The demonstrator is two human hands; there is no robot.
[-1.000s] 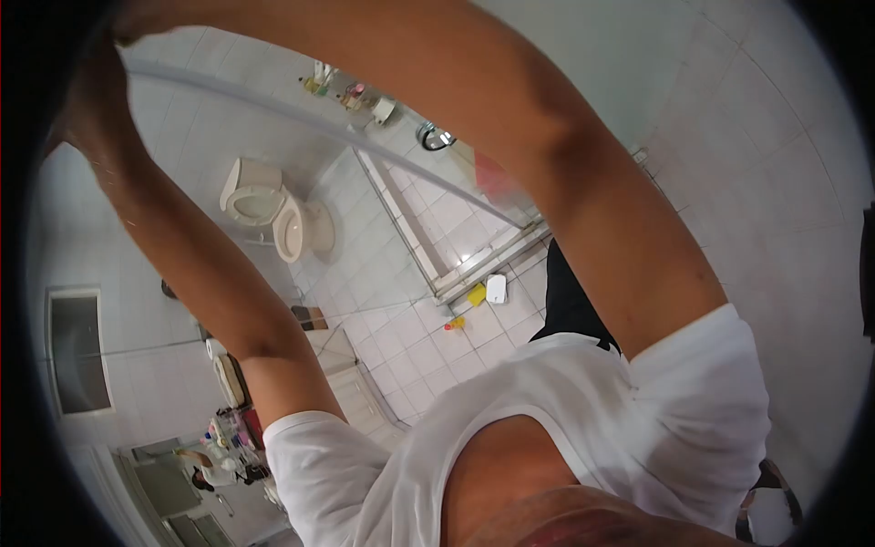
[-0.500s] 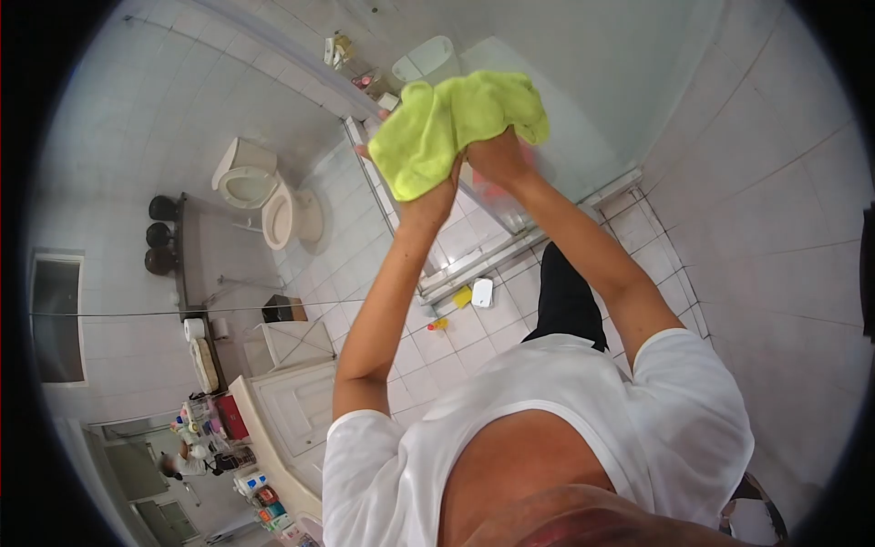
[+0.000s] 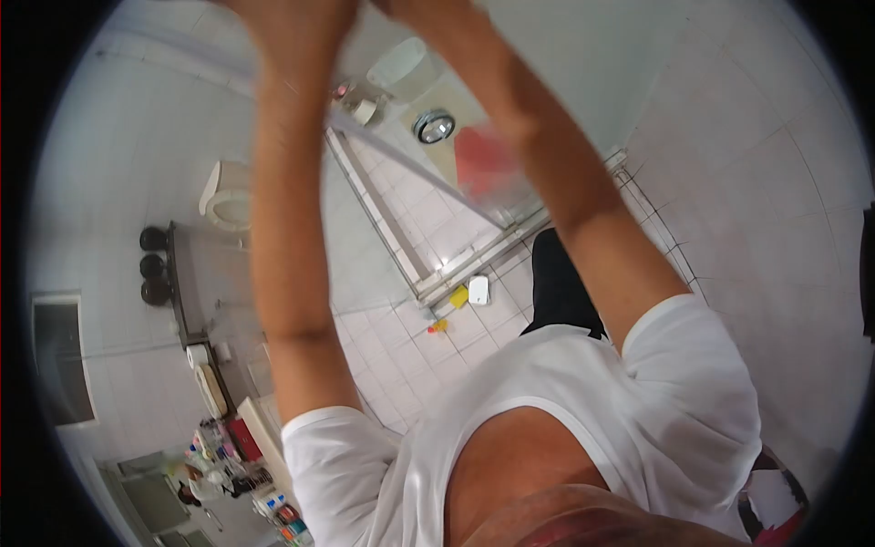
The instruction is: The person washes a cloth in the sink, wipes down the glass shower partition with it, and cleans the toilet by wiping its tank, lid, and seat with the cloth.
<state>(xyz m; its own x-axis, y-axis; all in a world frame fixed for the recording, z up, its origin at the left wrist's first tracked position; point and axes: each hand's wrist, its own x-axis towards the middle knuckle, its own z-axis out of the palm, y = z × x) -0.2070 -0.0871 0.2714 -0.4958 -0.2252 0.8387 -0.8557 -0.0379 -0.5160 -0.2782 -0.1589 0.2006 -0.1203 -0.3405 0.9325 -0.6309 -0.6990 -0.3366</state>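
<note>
Both my arms stretch up toward the top edge of the view. My left hand [image 3: 296,16] is cut off by that edge, so its fingers do not show. Just right of it, my right hand [image 3: 427,11] is also cut off, with its fingers out of sight. The lime-green cloth seen earlier in my hands is outside the frame now. Below my hands, behind the glass of the shower enclosure [image 3: 428,173], lie a round shiny object [image 3: 434,127] with a dark rim and a blurred pink-red thing [image 3: 485,162].
A white toilet [image 3: 228,208] stands at the left. On the tiled floor are a yellow sponge-like piece [image 3: 458,296], a white box-like object [image 3: 478,290] and a small yellow-and-red toy-like item [image 3: 438,325]. Toiletries crowd a counter [image 3: 264,419] at lower left. A raised sill [image 3: 483,262] edges the shower.
My hands have moved up and to the left, out past the top edge. The lime-green cloth has gone out of view with them. The view has shifted slightly.
</note>
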